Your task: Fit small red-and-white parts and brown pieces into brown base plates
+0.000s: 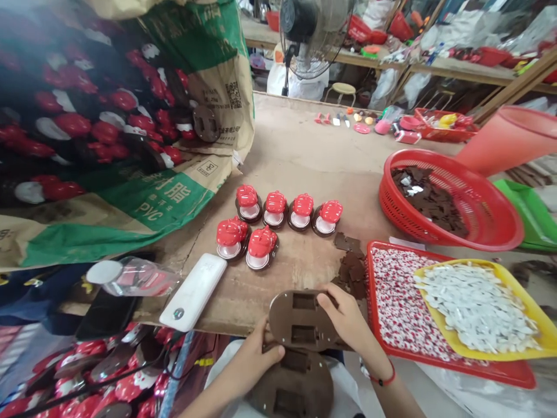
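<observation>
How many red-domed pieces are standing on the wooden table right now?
6 red-domed pieces: four in a row on the wooden table, leftmost, next, next, rightmost; two nearer the person, left, right. More lie piled in the sack, not countable.

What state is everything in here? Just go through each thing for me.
Left hand, gripping the brown plate's lower edge.
Right hand, gripping the same plate.
Brown plate, held up, with rectangular openings.
Red-capped pieces, six standing on the table.
Red basket, holding loose brown pieces.
Yellow tray, heaped with white pieces.
Plastic bottle, lying on its side.
</observation>
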Available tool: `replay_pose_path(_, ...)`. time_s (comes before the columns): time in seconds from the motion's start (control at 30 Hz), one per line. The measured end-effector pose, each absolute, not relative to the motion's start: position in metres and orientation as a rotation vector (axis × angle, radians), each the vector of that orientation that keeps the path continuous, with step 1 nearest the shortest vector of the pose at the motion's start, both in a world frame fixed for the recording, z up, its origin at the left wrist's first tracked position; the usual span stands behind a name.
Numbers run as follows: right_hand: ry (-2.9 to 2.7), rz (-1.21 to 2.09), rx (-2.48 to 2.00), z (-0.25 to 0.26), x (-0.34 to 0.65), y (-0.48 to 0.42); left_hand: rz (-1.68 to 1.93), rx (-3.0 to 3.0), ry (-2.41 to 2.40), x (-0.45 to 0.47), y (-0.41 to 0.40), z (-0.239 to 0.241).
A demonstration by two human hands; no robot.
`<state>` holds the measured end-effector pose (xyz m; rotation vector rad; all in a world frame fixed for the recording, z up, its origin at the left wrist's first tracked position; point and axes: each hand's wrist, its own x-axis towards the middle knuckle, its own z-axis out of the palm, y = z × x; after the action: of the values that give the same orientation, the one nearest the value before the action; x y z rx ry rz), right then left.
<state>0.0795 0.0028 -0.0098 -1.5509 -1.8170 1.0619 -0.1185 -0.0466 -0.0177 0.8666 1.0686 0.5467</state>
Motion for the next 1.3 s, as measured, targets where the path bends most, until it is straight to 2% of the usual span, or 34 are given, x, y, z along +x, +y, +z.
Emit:
replay_pose_path(0.23,-1.812,1.005,-1.574,-0.021,0.076,-0.004,0.654,0.812,1.166,-0.111,-0.061,-0.027)
replay_pose_path(0.67,-1.916,1.009,-1.575,-0.004,0.086,0.001,0.703,0.899,1.286,-0.111,-0.044,-0.035)
replay_pose_path(0.87,-1.658,0.507,-1.961,0.001,0.164,0.002,0.735,0.837,1.312,-0.112,-0.043,-0.039)
replay_pose_path(1.0,-1.953,0.435,-2.096,-0.029,0.194,-0.003,0.741,0.790,1.331,-0.113,-0.049,-0.043)
replay_pose_path(1.13,-2.083,0.171,-2.158,-0.057,0.186,-0.016,0.786,0.798,1.314,-0.112,-0.052,-0.043)
replay_pose_path(1.3,-2.079,0.146,-2.118,-0.058,0.179,-0.018,0.752,0.798,1.329,-0.110,-0.050,-0.039)
